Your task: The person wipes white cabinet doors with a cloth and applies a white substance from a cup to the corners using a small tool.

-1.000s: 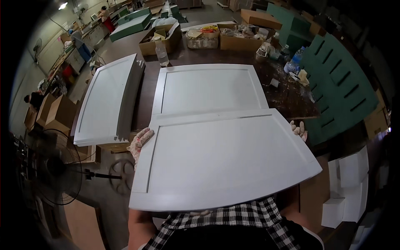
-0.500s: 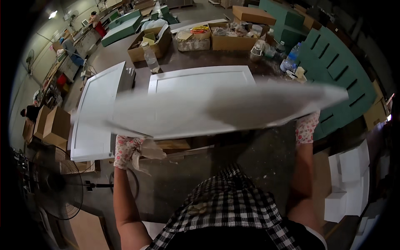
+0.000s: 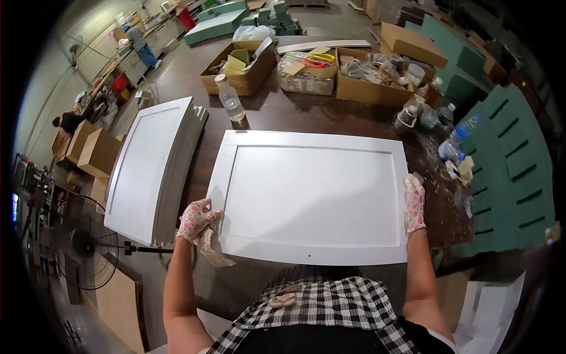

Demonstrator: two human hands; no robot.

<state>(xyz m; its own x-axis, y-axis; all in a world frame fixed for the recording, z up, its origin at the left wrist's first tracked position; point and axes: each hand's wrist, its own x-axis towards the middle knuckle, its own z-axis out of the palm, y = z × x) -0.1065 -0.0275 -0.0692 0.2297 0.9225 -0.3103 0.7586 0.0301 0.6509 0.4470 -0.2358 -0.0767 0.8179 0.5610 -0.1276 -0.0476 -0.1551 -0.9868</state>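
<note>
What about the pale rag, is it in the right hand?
No, the pale rag hangs from the gloved left hand.

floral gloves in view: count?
2: one on the left hand, at the left edge of the white panel; one on the right hand, at its right edge. Others may be hidden.

Pale wall [image 3: 97, 29] upper left; grey floor [image 3: 330, 28] beyond brown table [image 3: 289, 115].

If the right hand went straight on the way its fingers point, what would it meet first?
Past the white panel beside it, the right hand would probably meet the dark bottle first; depth is unclear.
</note>
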